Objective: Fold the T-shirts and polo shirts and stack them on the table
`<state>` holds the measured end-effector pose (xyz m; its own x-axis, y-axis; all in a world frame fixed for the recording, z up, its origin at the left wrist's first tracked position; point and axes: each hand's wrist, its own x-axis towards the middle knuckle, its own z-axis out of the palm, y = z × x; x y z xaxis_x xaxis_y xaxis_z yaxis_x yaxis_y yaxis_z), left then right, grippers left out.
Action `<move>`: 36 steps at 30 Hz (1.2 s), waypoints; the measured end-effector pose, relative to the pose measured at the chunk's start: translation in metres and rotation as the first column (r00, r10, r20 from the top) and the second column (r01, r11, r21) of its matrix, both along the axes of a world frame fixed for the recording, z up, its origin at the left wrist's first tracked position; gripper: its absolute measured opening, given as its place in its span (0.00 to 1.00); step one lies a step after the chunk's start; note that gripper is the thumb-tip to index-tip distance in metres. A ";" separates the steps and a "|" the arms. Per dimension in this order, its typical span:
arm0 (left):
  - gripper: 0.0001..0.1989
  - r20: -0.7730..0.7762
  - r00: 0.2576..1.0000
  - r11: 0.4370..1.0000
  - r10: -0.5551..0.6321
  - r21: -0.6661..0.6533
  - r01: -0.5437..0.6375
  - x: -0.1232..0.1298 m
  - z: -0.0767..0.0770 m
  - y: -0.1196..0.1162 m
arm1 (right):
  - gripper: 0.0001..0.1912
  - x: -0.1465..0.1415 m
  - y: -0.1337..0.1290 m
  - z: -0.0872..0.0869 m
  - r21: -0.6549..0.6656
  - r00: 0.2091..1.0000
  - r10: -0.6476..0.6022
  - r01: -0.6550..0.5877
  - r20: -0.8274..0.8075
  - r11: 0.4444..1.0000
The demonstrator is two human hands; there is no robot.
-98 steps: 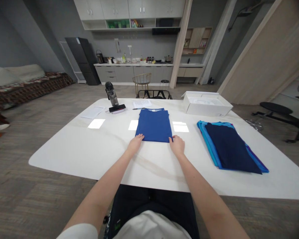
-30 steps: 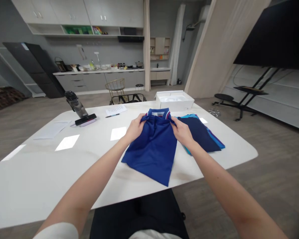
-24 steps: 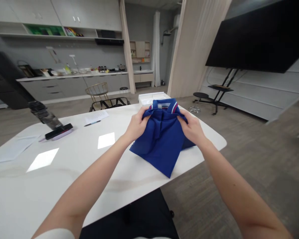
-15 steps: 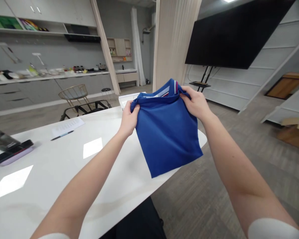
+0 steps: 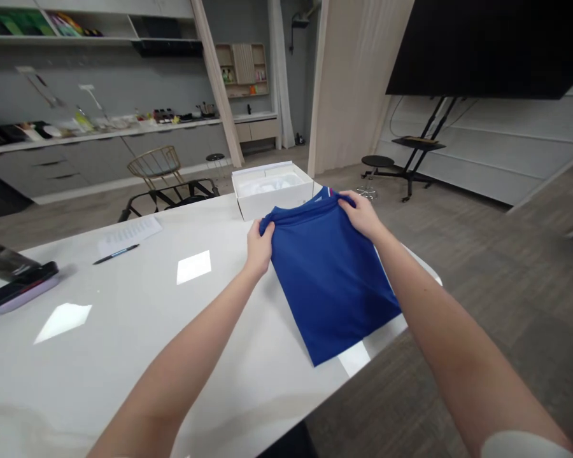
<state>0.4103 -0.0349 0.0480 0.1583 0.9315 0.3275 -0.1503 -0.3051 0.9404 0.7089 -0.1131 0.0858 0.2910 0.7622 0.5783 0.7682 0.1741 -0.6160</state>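
Shirt [image 5: 332, 280], deep blue, folded into a mostly smooth panel with white-and-red collar trim [image 5: 330, 191] peeping at the top, slopes down from the grip over the table [image 5: 148, 356], near its edge. Left hand [image 5: 259, 248] and right hand [image 5: 361, 215] each clamp a top corner; beyond stands an open white box [image 5: 275, 202].

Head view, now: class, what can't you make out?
All in the head view:
Blue shirt: collar mostly hidden by its bunched cloth.
Left hand and right hand: some fingers hidden behind cloth.
Paper: print too small to read.
Bottle: cut off by left edge.
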 end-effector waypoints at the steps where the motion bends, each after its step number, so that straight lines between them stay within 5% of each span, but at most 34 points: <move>1: 0.11 0.016 1.000 0.999 0.021 -0.024 -0.021 0.003 0.002 0.009 | 0.16 0.003 0.012 0.003 0.010 1.000 0.001 -0.001 -0.006 1.000; 5: 0.11 -0.109 0.991 0.964 0.075 -0.245 -0.100 0.013 -0.022 0.041 | 0.16 -0.001 0.053 -0.028 -0.221 0.995 -0.077 0.063 -0.056 0.973; 8: 0.11 -0.242 0.967 0.936 0.083 -0.314 -0.159 0.015 -0.050 0.051 | 0.19 -0.009 0.061 -0.069 -0.482 0.981 -0.185 0.135 -0.057 0.866; 11: 0.13 -0.314 0.944 0.948 0.099 -0.257 -0.185 0.016 -0.061 0.057 | 0.21 -0.008 0.059 -0.090 -0.477 0.980 -0.193 0.144 -0.056 0.867; 15: 0.24 -0.411 0.901 0.942 0.136 -0.229 -0.247 0.012 -0.056 0.059 | 0.27 0.013 0.052 -0.088 -0.418 0.961 -0.212 0.122 -0.176 0.900; 19: 0.35 -0.372 0.920 0.923 0.126 -0.296 -0.246 -0.012 -0.056 0.038 | 0.33 0.034 0.023 -0.088 -0.492 0.851 -0.251 -0.010 -0.462 0.871; 22: 0.37 -0.287 0.958 0.906 -0.024 -0.410 -0.100 -0.035 -0.064 0.004 | 0.34 0.029 -0.012 -0.093 -0.460 0.773 -0.163 -0.182 -0.613 0.869; 25: 0.38 -0.211 0.970 0.883 -0.124 -0.469 0.012 -0.049 -0.074 -0.031 | 0.31 0.007 -0.041 -0.092 -0.448 0.783 -0.089 -0.255 -0.615 0.857; 30: 0.37 -0.256 0.957 0.945 -0.133 -0.323 0.045 -0.063 -0.076 -0.064 | 0.39 -0.033 -0.057 -0.078 -0.481 0.817 -0.086 -0.247 -0.570 0.841; 33: 0.34 -0.376 0.923 0.994 -0.081 -0.097 0.048 -0.088 -0.067 -0.069 | 0.41 -0.057 -0.056 -0.072 -0.483 0.817 -0.098 -0.234 -0.568 0.843; 36: 0.29 -0.491 0.871 0.983 0.004 0.162 0.087 -0.123 -0.054 -0.069 | 0.44 -0.090 -0.053 -0.071 -0.492 0.811 -0.091 -0.257 -0.577 0.832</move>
<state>0.2875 -0.1039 -0.0062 0.3774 0.8561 0.3531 0.2971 -0.4730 0.8294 0.6192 -0.1658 0.0147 0.3441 0.9241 -0.1661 0.2552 -0.2623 -0.9306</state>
